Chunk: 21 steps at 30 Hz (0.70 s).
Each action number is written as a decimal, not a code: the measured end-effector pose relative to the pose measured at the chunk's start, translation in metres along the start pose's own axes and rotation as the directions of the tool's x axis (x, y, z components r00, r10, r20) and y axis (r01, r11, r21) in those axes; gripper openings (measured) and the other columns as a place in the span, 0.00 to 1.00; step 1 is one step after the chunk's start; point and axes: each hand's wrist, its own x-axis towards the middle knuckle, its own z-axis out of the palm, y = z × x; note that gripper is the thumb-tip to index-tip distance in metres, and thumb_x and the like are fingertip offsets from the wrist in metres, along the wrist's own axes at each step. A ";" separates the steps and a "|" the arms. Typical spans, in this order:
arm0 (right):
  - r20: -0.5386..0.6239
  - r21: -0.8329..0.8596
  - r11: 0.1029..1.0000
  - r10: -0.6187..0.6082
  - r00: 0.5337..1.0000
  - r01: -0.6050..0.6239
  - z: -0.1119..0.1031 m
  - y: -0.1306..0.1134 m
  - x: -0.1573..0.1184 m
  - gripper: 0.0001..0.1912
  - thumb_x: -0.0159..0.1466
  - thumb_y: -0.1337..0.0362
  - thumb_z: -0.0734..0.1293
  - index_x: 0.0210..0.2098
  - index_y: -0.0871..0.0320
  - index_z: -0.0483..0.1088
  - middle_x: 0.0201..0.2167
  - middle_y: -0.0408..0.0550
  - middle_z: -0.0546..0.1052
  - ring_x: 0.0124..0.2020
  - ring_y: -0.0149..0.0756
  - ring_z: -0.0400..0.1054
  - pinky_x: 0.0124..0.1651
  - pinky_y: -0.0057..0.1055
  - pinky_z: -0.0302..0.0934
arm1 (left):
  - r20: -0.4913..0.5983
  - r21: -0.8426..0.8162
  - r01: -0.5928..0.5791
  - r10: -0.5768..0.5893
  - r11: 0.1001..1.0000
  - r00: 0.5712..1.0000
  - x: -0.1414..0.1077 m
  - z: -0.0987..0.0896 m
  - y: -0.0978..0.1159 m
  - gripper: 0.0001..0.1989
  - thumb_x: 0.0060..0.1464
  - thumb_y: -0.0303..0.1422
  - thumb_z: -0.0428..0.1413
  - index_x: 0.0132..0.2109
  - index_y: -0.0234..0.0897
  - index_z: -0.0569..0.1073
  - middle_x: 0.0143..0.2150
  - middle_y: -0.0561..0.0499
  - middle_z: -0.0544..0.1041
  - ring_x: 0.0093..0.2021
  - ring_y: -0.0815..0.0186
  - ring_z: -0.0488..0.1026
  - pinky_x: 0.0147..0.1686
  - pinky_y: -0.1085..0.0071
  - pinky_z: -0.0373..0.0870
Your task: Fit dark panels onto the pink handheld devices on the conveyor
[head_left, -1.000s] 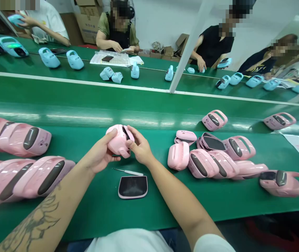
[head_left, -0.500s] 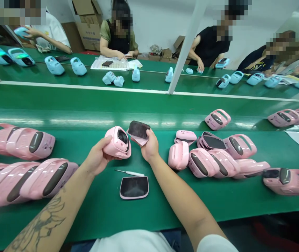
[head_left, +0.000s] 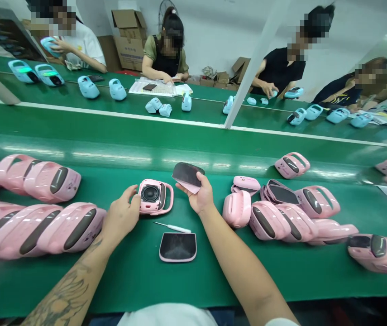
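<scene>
A pink portable speaker (head_left: 161, 206) with a looped handle lies on the green bench, its round black speaker cone facing up. My left hand (head_left: 122, 217) grips its left edge between thumb and fingers. My right hand (head_left: 200, 192) holds a dark speaker grille cover (head_left: 187, 174) with a pink edge, raised a little to the right of the speaker. A second dark grille cover (head_left: 178, 247) with a pink rim lies flat nearer to me. Just above that one rests a screwdriver (head_left: 178, 228) with a white handle and thin shaft.
Rows of pink speakers (head_left: 52, 181) stand on the left. More pink speakers (head_left: 264, 222) and a stack of grille covers (head_left: 279, 192) sit on the right. Beyond a white rail (head_left: 112, 112), several people work among light-blue speakers (head_left: 88, 87).
My left hand has lowered the pink speaker onto the bench and turned it so its open cone side faces up. My right hand still holds the grille cover. The camera view has shifted slightly.
</scene>
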 end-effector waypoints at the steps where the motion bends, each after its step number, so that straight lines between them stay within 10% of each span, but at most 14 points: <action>1: 0.009 -0.004 1.000 0.013 1.000 -0.013 0.002 0.001 -0.003 0.17 0.63 0.59 0.70 0.50 0.56 0.75 0.45 0.49 0.87 0.46 0.48 0.84 0.46 0.50 0.82 | -0.102 0.118 -0.127 0.140 0.985 0.985 -0.005 -0.002 0.003 0.23 0.61 0.40 0.59 0.61 0.41 0.79 0.52 0.38 0.85 0.43 0.46 0.84 0.42 0.55 0.80; 3: 0.033 -0.015 0.999 0.042 0.999 -0.041 0.008 0.003 -0.010 0.17 0.64 0.59 0.69 0.51 0.56 0.75 0.46 0.49 0.87 0.46 0.48 0.84 0.49 0.52 0.81 | -0.174 0.330 -0.400 0.471 0.855 0.865 -0.015 -0.001 0.015 0.23 0.61 0.38 0.60 0.61 0.37 0.80 0.64 0.34 0.80 0.56 0.39 0.80 0.57 0.46 0.75; 5: 0.059 -0.024 0.997 0.076 0.995 -0.075 0.014 0.004 -0.018 0.17 0.66 0.57 0.67 0.51 0.55 0.76 0.46 0.49 0.88 0.46 0.48 0.84 0.52 0.54 0.80 | -0.027 0.384 -0.660 0.722 0.646 0.691 -0.024 0.005 0.032 0.23 0.62 0.37 0.60 0.61 0.36 0.80 0.65 0.34 0.80 0.61 0.38 0.77 0.62 0.44 0.71; 8: 0.096 -0.034 0.991 0.130 0.987 -0.127 0.023 0.003 -0.030 0.20 0.70 0.48 0.65 0.51 0.55 0.78 0.45 0.49 0.88 0.50 0.50 0.83 0.56 0.54 0.79 | 0.147 0.371 -0.816 0.839 0.445 0.524 -0.028 0.022 0.052 0.25 0.67 0.39 0.58 0.67 0.35 0.77 0.71 0.34 0.75 0.71 0.35 0.68 0.70 0.39 0.61; 21: 0.053 -0.160 0.971 0.188 0.981 -0.178 0.023 -0.010 -0.026 0.33 0.77 0.38 0.52 0.52 0.55 0.78 0.41 0.48 0.86 0.36 0.39 0.81 0.32 0.32 0.75 | 0.276 0.254 -0.878 0.839 0.407 0.469 -0.014 0.028 0.042 0.19 0.69 0.33 0.55 0.62 0.41 0.81 0.71 0.41 0.77 0.73 0.39 0.69 0.72 0.38 0.54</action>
